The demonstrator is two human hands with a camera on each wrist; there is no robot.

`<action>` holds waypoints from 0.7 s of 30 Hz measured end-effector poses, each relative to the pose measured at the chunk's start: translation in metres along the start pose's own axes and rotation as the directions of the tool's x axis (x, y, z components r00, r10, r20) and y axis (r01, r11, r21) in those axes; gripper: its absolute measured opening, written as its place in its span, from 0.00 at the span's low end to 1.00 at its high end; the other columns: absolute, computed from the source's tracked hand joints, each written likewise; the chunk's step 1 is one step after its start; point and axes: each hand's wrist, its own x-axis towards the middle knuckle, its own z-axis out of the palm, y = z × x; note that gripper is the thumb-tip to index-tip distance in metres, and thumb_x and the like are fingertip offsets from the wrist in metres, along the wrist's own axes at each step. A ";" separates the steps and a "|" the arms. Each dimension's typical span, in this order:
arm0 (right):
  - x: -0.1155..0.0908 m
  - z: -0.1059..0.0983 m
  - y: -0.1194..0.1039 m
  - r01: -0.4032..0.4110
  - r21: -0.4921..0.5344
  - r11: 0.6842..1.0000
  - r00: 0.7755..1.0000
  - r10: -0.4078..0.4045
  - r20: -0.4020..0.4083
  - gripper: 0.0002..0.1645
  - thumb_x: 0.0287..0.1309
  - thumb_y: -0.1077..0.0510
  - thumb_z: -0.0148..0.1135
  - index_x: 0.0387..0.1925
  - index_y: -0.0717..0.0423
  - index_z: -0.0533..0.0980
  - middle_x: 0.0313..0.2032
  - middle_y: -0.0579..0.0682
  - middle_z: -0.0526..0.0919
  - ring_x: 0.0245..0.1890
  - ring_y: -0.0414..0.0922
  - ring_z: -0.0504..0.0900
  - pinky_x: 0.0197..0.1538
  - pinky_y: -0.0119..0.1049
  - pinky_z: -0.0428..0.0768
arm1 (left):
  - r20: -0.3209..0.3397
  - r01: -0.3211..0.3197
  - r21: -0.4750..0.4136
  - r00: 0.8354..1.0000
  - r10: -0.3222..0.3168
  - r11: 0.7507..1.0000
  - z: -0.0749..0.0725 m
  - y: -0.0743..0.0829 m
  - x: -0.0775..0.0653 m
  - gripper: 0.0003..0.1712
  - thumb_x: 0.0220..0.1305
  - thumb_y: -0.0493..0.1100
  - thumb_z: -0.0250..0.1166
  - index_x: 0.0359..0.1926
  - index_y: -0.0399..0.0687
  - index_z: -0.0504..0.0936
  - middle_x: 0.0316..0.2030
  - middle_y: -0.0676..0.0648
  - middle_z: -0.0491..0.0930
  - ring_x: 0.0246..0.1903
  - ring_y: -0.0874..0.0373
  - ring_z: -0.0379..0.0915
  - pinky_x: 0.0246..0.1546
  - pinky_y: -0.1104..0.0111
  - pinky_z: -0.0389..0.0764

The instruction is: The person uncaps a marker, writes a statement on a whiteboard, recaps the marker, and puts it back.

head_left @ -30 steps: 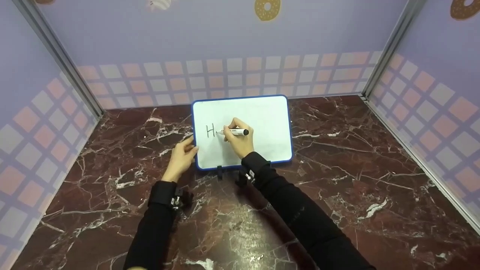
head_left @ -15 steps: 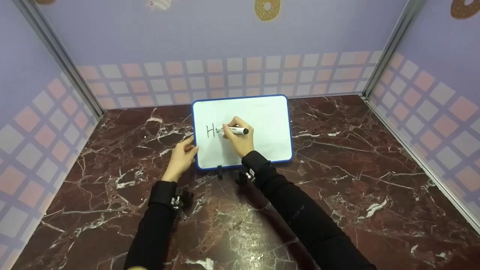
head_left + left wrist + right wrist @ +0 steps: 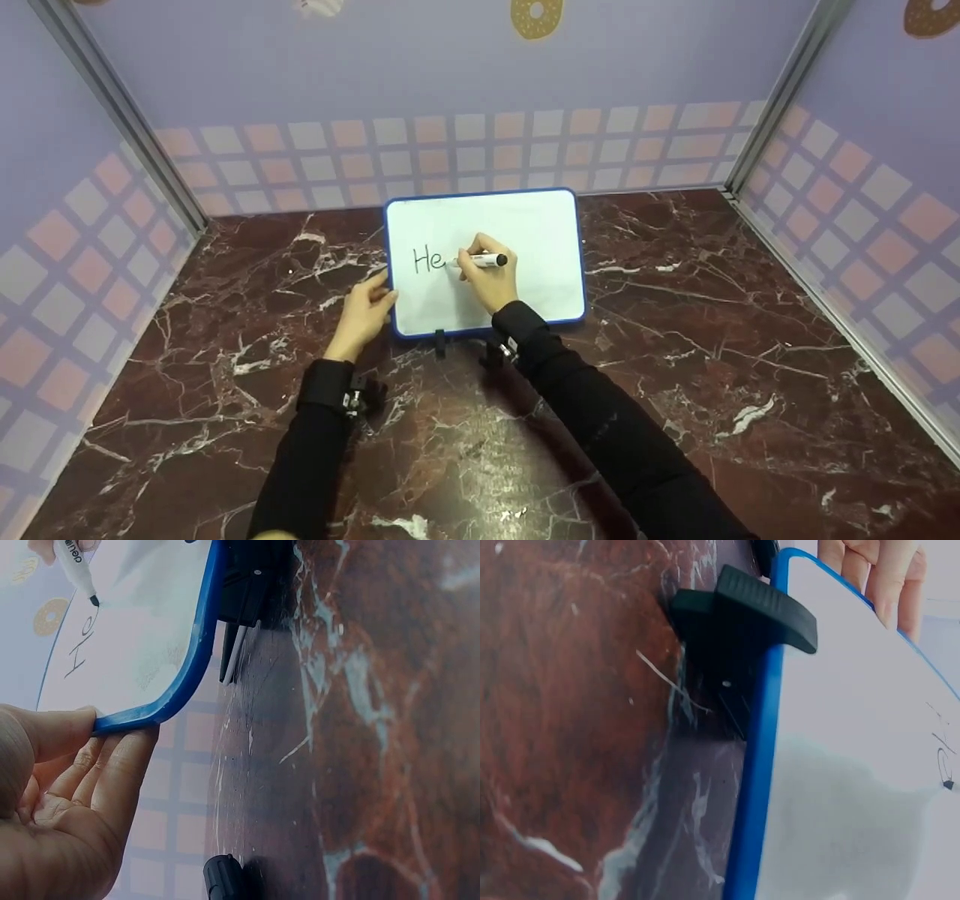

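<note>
A blue-framed whiteboard point(image 3: 536, 225) leans on a black stand point(image 3: 742, 622). Handwritten black "He" point(image 3: 429, 260) is on its left part. My left hand point(image 3: 361, 315) pinches the board's left edge; in the left wrist view the thumb lies on the front side and the other fingers behind the blue frame. My right hand point(image 3: 491, 281) grips a white marker point(image 3: 487, 260) with a black end. In the left wrist view the marker's black tip point(image 3: 94, 601) is right at the end of the "e". The right wrist view shows the tip but not the right hand.
The board stands on a dark red marbled tabletop point(image 3: 712, 360). Behind it rises a lilac wall point(image 3: 420, 75) with a checked band, and side walls flank the table. A black ribbed cylinder point(image 3: 225, 877) shows at the bottom of the left wrist view.
My right hand has moved slightly right with the marker. An "e" now stands beside the "H", where earlier only the "H" showed. My left hand has stayed at the board's edge.
</note>
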 end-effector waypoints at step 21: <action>0.006 -0.004 0.002 -0.055 0.069 0.996 0.998 0.055 0.003 0.09 0.59 0.68 0.64 0.24 0.66 0.75 0.28 0.61 0.86 0.24 0.44 0.86 0.33 0.32 0.86 | 0.024 0.010 -0.027 1.000 -0.009 1.000 -0.001 -0.002 0.001 0.30 0.73 0.35 0.54 0.73 0.36 0.60 0.60 0.26 0.73 0.55 0.39 0.77 0.49 0.55 0.85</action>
